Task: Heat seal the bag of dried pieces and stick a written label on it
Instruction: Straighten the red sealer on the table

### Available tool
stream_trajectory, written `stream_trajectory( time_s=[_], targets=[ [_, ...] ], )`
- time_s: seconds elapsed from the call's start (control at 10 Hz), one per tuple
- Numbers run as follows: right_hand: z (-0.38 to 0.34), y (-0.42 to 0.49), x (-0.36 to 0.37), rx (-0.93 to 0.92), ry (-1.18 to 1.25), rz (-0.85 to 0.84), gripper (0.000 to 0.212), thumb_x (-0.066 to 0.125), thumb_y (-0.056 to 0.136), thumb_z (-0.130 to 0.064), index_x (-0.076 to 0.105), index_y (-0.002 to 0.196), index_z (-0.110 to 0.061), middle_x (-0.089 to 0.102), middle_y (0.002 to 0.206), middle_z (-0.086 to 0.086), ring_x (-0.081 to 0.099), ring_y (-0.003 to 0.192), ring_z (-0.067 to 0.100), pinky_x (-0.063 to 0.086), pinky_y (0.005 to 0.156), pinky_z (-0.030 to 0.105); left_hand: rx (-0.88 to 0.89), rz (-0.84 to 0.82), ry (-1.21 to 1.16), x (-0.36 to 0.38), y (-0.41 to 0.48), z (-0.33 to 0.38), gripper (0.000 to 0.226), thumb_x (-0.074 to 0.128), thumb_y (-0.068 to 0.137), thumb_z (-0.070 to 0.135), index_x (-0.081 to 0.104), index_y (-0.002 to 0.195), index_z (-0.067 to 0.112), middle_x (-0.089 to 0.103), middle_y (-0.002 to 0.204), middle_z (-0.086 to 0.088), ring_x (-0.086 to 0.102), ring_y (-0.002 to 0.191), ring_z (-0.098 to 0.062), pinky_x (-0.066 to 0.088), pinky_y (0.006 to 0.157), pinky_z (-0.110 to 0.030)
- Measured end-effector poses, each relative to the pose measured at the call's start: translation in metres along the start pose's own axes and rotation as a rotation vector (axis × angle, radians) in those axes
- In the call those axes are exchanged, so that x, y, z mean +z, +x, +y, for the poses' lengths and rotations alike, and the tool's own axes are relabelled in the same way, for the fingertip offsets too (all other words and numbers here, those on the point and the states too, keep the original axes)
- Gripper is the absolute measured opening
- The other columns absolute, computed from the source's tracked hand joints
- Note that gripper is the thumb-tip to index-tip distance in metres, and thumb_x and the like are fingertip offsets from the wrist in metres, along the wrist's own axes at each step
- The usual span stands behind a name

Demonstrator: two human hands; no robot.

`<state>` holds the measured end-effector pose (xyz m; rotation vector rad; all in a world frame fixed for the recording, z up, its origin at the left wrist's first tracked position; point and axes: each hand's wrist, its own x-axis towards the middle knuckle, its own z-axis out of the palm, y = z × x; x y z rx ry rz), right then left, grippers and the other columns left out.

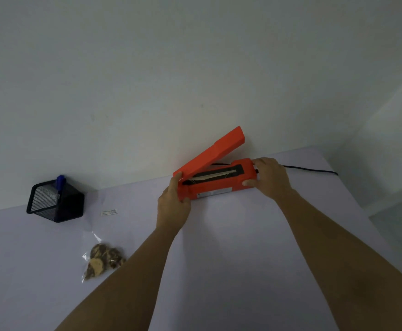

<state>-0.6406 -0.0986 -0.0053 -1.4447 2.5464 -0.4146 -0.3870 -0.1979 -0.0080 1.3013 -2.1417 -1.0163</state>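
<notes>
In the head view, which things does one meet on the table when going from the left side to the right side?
black mesh holder → bag of dried pieces → left hand → orange heat sealer → right hand → black cable

Pretty plain room tbh. A big bare wall (147, 68) fills the top half, off-white (kind of greenish-grey in this light), with one tiny dark speck (202, 105) on it. The table (242, 247) has a pale lilac top, and its far edge sits flush against that wall. Past the table's far right corner a second wall (395, 120) angles off, with a patch of greyish floor (400, 225) below it. Light is dim and even, shadows soft.
</notes>
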Motion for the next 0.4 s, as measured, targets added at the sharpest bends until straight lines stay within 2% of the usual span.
stream_trajectory(
  time_s=[0.2, 0.4],
  targets=[
    [-0.001, -0.002, 0.001, -0.012, 0.003, 0.009, 0.074, 0.074, 0.072, -0.046, 0.047, 0.129, -0.007, 0.054, 0.129, 0.015, 0.046, 0.120, 0.032, 0.037, 0.099, 0.045, -0.048, -0.019, -0.019, 0.004, 0.003, -0.003, 0.063, 0.053, 0.085, 0.006, 0.030, 0.140, 0.026, 0.064, 0.108, -0.017, 0.061, 0.098, -0.035, 0.050, 0.079, -0.037],
    [-0.023, -0.054, 0.013, 0.151, 0.110, 0.125, 0.067, 0.072, 0.077, -0.037, 0.045, 0.126, -0.001, 0.052, 0.121, 0.019, 0.047, 0.113, 0.036, 0.041, 0.091, 0.045, -0.133, -0.025, -0.025, -0.012, -0.024, -0.008, 0.064, 0.054, 0.084, 0.005, 0.029, 0.141, 0.021, 0.059, 0.120, -0.019, 0.058, 0.104, -0.029, 0.042, 0.079, -0.030]
  ],
)
